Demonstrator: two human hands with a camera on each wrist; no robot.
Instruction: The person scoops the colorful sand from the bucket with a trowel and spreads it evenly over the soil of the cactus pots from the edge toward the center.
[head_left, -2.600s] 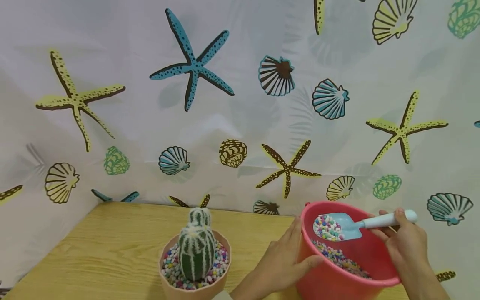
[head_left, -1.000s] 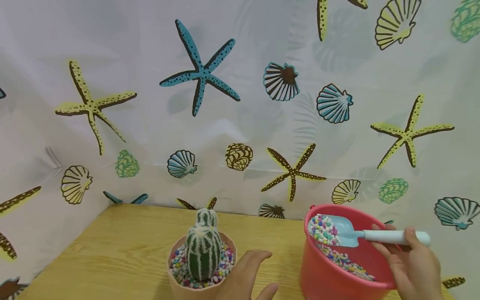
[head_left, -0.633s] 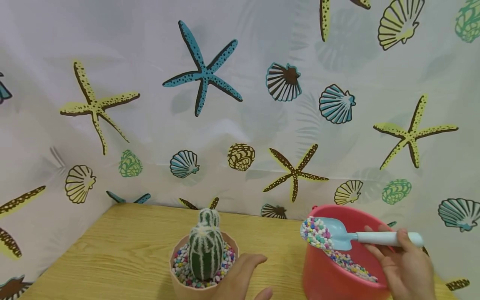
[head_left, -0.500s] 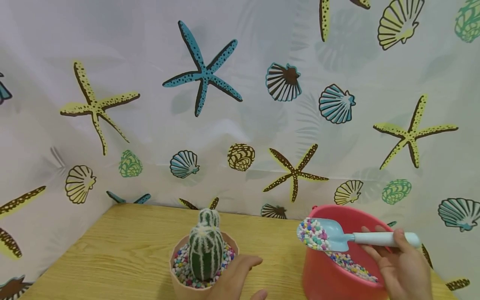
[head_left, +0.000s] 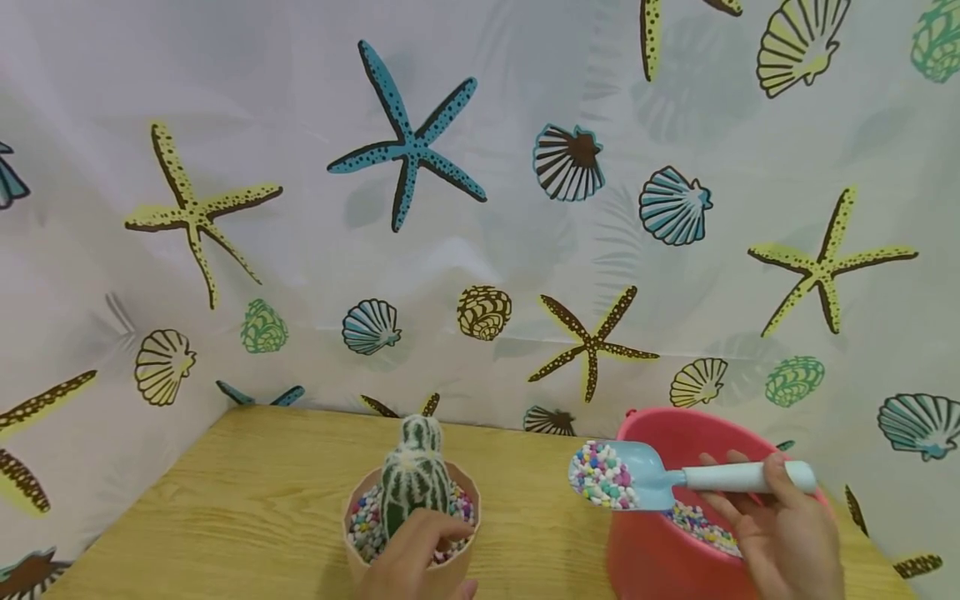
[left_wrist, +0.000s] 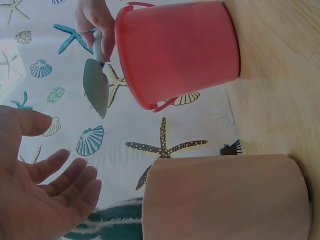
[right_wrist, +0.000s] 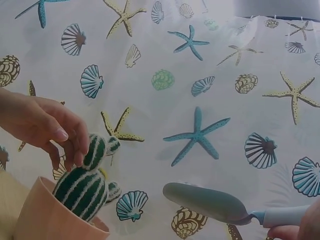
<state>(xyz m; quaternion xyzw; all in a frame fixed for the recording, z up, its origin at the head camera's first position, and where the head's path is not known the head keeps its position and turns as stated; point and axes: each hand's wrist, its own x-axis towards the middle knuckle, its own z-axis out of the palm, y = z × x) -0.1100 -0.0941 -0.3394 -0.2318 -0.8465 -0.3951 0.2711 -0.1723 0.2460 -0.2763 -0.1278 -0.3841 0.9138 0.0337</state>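
My right hand (head_left: 797, 533) grips the white handle of a light blue trowel (head_left: 647, 477), whose blade carries a heap of multicoloured pebbles (head_left: 602, 477). The blade sticks out past the left rim of a red bucket (head_left: 652, 558). More pebbles lie inside the bucket. A cactus (head_left: 414, 479) with white fuzzy ribs stands in a peach pot (head_left: 454, 571) topped with similar pebbles. In front of the pot, my left hand (head_left: 411, 560) hides part of cactus and pebbles. In the left wrist view, that hand's fingers (left_wrist: 75, 192) are loosely bent and hold nothing.
Pot and bucket stand on a wooden table (head_left: 247, 500), with a gap of table between them. Behind and to the left hangs a white curtain (head_left: 480, 242) printed with starfish and shells.
The right hand has lifted the loaded trowel from over the bucket leftward past its rim. The left hand has left the bucket's side and moved left to the front of the pot.
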